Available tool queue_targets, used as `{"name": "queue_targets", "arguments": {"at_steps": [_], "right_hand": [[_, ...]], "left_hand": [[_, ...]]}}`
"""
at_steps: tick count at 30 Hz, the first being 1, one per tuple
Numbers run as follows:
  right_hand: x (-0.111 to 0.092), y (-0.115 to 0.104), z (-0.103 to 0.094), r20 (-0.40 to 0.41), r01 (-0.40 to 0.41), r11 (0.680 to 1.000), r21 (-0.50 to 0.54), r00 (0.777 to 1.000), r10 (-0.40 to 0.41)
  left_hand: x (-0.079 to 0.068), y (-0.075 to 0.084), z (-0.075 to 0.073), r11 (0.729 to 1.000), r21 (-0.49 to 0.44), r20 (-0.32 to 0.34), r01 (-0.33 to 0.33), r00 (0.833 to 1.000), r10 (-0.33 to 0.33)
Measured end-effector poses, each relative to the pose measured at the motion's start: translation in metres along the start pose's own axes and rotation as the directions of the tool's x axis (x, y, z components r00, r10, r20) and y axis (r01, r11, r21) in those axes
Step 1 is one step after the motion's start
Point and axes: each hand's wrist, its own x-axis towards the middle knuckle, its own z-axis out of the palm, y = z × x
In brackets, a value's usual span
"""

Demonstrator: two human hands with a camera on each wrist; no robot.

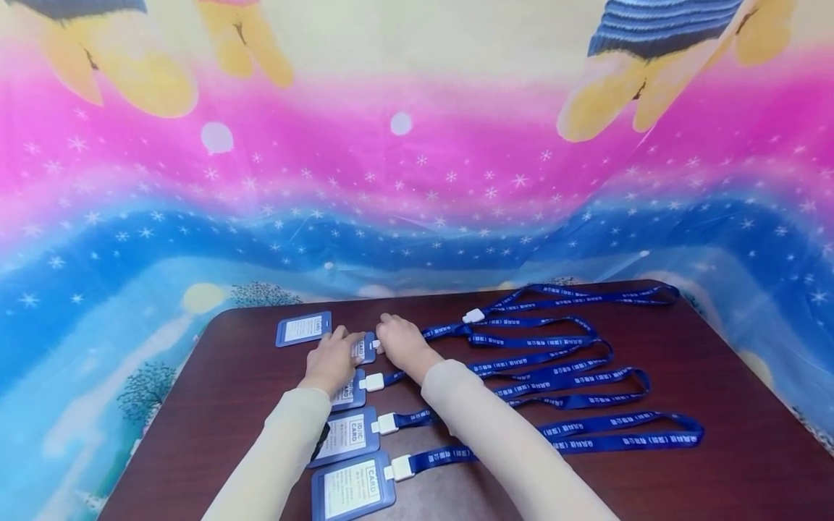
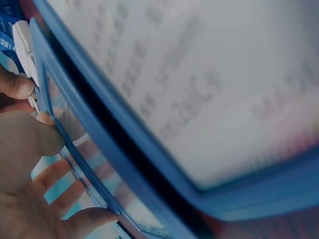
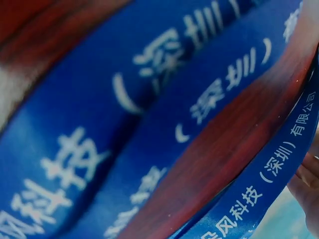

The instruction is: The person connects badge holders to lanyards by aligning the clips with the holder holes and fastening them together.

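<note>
My left hand [image 1: 331,356] grips a blue-framed badge holder [image 1: 366,349] by its sides, thumb on one edge and fingers on the other. At the slot end of that holder, my right hand [image 1: 405,343] pinches the small white clip [image 1: 376,345] of a blue lanyard [image 1: 446,331]. The left wrist view shows the right thumb [image 2: 22,88] and fingertips on the clip, close beside the left thumb. In the right wrist view, printed lanyard straps [image 3: 209,94] fill most of the picture, and part of the right hand [image 3: 305,191] shows at the edge.
Toward the front, badge holders [image 1: 353,486] with white clips [image 1: 402,467] and lanyards [image 1: 625,439] lie in rows. One badge holder [image 1: 303,329] without a lanyard lies at the back left. A lanyard's white clip [image 1: 473,316] rests farther back on the dark table [image 1: 215,405].
</note>
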Motion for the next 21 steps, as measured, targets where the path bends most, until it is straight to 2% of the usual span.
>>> {"name": "queue_targets", "arguments": {"at_steps": [13, 21], "right_hand": [[0.0042, -0.0052, 0.0025, 0.016, -0.017, 0.999, 0.04, 1.0, 0.016], [0.0024, -0.0053, 0.0006, 0.01, 0.01, 1.0, 0.009, 1.0, -0.01]], "left_hand": [[-0.0019, -0.0045, 0.0027, 1.0, 0.01, -0.024, -0.02, 1.0, 0.02], [-0.0029, -0.0012, 0.0011, 1.0, -0.011, -0.015, -0.017, 1.0, 0.017]]}}
